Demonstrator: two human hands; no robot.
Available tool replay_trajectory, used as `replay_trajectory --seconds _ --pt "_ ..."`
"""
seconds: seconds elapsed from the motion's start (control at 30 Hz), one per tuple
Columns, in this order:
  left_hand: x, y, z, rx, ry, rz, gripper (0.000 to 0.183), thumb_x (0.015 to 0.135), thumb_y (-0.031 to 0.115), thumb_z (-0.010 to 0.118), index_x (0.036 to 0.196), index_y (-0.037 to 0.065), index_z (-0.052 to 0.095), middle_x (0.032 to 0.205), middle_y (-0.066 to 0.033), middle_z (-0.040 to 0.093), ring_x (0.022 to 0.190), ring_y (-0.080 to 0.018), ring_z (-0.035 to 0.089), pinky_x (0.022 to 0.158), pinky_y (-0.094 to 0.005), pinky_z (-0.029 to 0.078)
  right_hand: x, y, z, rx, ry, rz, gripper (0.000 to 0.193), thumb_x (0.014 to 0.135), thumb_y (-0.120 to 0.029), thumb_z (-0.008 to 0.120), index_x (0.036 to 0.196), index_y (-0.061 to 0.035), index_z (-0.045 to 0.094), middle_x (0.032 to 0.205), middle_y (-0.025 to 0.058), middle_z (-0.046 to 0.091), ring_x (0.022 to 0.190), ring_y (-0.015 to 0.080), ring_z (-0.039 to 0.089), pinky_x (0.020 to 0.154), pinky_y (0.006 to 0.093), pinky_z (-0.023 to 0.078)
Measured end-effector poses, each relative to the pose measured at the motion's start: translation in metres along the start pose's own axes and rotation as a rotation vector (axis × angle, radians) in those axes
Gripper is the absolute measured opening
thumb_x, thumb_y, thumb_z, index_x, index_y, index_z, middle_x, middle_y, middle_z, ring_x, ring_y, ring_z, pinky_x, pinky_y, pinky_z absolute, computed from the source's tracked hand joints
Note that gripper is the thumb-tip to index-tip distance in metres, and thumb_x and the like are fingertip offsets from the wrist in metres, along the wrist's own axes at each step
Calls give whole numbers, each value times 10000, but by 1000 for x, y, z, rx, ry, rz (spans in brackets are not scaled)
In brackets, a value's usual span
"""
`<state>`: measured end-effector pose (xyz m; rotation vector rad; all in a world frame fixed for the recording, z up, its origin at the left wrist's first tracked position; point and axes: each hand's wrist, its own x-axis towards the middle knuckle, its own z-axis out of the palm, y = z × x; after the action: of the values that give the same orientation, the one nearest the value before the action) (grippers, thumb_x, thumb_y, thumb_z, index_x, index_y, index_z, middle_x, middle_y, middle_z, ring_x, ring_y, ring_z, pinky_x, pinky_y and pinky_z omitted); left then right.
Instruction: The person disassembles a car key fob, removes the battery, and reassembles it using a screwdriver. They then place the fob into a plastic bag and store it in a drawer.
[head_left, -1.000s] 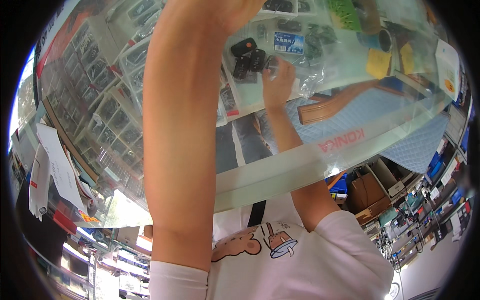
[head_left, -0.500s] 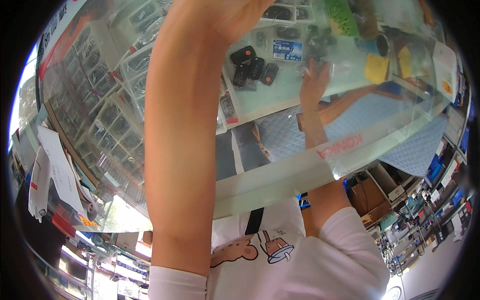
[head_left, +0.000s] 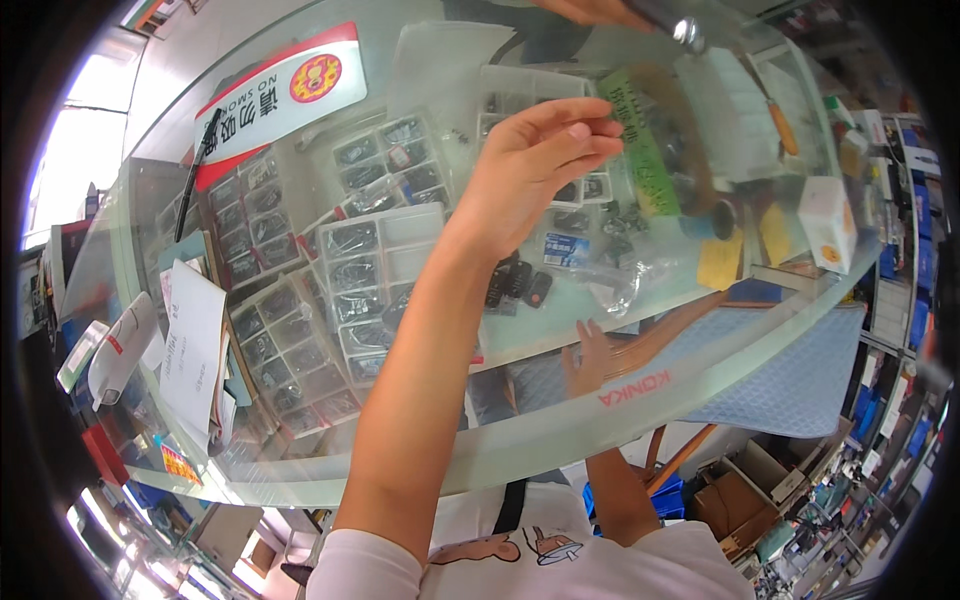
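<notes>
My left hand (head_left: 545, 165) hovers over the glass counter top, its fingers stretched to the right and slightly bent, with nothing visible in them. Seen through the glass, my right hand (head_left: 589, 358) reaches into the case from the near side, fingers apart and holding nothing. Just beyond it lies a clear plastic bag (head_left: 622, 284) beside a blue and white card (head_left: 566, 250). Several black key fobs (head_left: 520, 282) lie on the shelf below my left wrist, partly hidden by it.
Compartment boxes (head_left: 385, 285) of small bagged parts fill the case's left side. A white sign (head_left: 285, 95) and papers (head_left: 192, 335) lie at left. A white box (head_left: 828, 225) stands at right, near yellow notes (head_left: 721, 260). Someone else's hand (head_left: 600, 10) shows at the far edge.
The view has shifted, showing more of the counter. My left hand, mostly out of frame before, is now fully visible. My right hand has drawn back toward me from the small items and plastic.
</notes>
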<state>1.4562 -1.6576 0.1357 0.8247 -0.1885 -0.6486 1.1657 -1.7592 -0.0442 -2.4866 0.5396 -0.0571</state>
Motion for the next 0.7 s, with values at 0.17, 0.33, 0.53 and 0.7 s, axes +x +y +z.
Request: replay_trajectory --seconds 0.17,0.33,0.53,0.7 --pt "-4 0 1 -1 7 -13 341 914 125 483 1190 -75 467 1093 -166 570 1017 -205 565 938 -331 435 -33 -1 -17 118 -35 128 389 810 -112 571 1187 -43 508 1192 175 499 1129 329 452 942 426 356" --pt "-4 -4 -1 -8 -29 -19 357 913 153 494 1202 -56 469 1113 -152 568 1028 -194 562 940 -345 429 -80 19 -20 311 34 312 345 809 -105 570 1143 -27 530 1106 171 548 1059 314 506 898 399 394" --pt "11 -3 -19 120 -66 58 369 907 181 520 1208 -29 482 1119 -141 569 1040 -193 549 955 -338 418 -179 22 -29 280 253 545 299 781 -52 588 1078 -17 569 1007 156 609 941 256 596 835 338 453" --pt "4 -38 20 627 -87 270 393 905 181 519 1252 9 453 1089 -102 584 1019 -174 544 929 -299 400 -355 8 -7 315 312 913 336 763 -89 615 1092 -49 561 984 129 611 918 252 591 805 360 466"
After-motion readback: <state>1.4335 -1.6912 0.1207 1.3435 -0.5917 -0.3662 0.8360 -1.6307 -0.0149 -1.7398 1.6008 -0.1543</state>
